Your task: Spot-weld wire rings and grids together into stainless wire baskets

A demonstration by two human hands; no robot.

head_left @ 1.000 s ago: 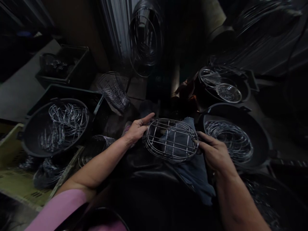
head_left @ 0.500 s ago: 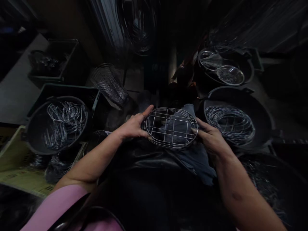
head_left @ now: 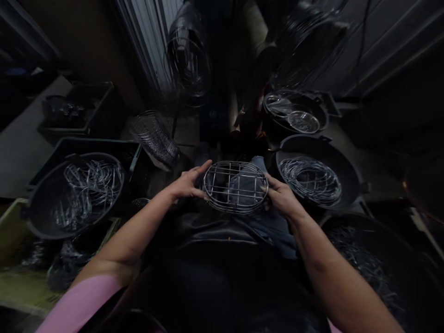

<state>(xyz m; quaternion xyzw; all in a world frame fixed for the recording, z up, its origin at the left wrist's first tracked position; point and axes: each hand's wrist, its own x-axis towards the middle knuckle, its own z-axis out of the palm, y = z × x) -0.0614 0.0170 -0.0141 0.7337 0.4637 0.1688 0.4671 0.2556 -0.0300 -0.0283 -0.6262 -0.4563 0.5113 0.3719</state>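
Observation:
An oval wire basket (head_left: 229, 203) made of crossed metal rods is held in front of me, above my dark lap. My left hand (head_left: 187, 186) grips its left end, thumb low and index finger stretched along the upper rim. At the opposite end, my right hand (head_left: 280, 196) pinches the rim between thumb and fingers. Behind and under the basket lies a blue-grey cloth (head_left: 277, 231), partly seen through the rods. A black apron-like cover (head_left: 222, 277) spreads over my lap.
On the left, a dark basin (head_left: 34, 217) holds bent wire pieces, near a yellow crate (head_left: 26, 291). Stacked wire baskets (head_left: 156, 138) lean beyond it. To the right, another basin (head_left: 350, 162) contains wire rings (head_left: 310, 180); a further tub holds small metal pieces (head_left: 364, 263).
The camera view has shifted, so the surroundings sit lower and the right-hand basins further left. Both hands still hold the oval basket at its ends.

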